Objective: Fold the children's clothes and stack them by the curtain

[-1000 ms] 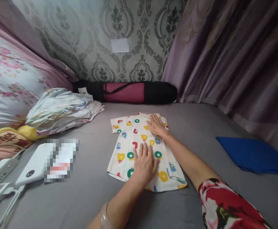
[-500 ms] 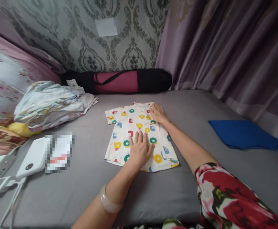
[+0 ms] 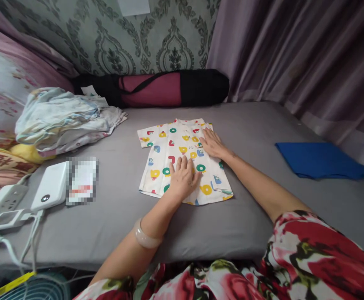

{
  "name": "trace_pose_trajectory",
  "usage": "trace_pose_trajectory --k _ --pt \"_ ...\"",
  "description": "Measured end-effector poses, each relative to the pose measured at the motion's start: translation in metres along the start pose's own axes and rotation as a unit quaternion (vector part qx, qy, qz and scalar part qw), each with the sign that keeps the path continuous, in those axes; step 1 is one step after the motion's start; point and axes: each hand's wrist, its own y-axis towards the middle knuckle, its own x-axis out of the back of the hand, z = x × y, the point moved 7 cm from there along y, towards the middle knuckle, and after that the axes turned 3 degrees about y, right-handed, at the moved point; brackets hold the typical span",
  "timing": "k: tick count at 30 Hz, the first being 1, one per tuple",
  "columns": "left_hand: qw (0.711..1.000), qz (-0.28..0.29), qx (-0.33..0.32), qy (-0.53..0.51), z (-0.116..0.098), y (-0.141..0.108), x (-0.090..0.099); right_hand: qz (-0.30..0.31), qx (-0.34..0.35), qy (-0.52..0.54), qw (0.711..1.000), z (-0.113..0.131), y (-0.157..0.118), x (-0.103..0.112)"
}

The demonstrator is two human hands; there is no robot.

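Note:
A small white short-sleeved shirt (image 3: pixel 156 166) with a colourful letter print lies flat in the middle of the grey bed sheet (image 3: pixel 106 233). My left hand (image 3: pixel 182 179) rests palm down on its lower middle, fingers spread. Near the collar, on the shirt's upper right, my right hand (image 3: pixel 212 143) lies flat with its fingers stretched out. The left sleeve sticks out to the side; on the right, that edge of the shirt looks folded in, and my right hand partly covers it. Neither hand grips the cloth.
Folded blue cloth (image 3: pixel 322 160) lies on the right. Crumpled light clothes (image 3: pixel 63 121) are heaped on the left, above a white power bank (image 3: pixel 51 185), a blurred packet (image 3: pixel 82 181) and a power strip (image 3: pixel 5 204) with cables. A long black and maroon bag (image 3: pixel 156 89) lies along the wall.
The view has tilted down, so the scene sits higher and a fan shows at the lower left. My right hand has shifted slightly outward at the shirt's upper right; my left hand stays put.

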Motion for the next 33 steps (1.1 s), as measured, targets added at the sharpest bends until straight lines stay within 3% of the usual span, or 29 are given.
trace_pose_trajectory --k 5,11,19,27,33 --pt "1.000 -0.016 0.004 -0.005 0.001 0.000 0.005 0.023 0.034 -0.036 0.999 0.017 -0.051 -0.010" --pt "1.000 -0.015 0.001 -0.016 0.005 -0.002 0.010 0.013 0.049 -0.050 0.997 0.031 -0.081 -0.011" --pt "1.000 -0.021 0.005 -0.016 0.013 -0.003 0.016 0.072 0.084 -0.015 0.994 0.050 -0.134 -0.016" --pt "0.996 -0.041 0.074 -0.037 0.040 0.002 0.035 0.060 0.091 -0.051 0.993 0.053 -0.139 -0.017" --pt "0.977 -0.078 0.196 -0.010 0.086 -0.002 0.061 0.053 0.093 -0.072 0.992 0.051 -0.139 -0.018"
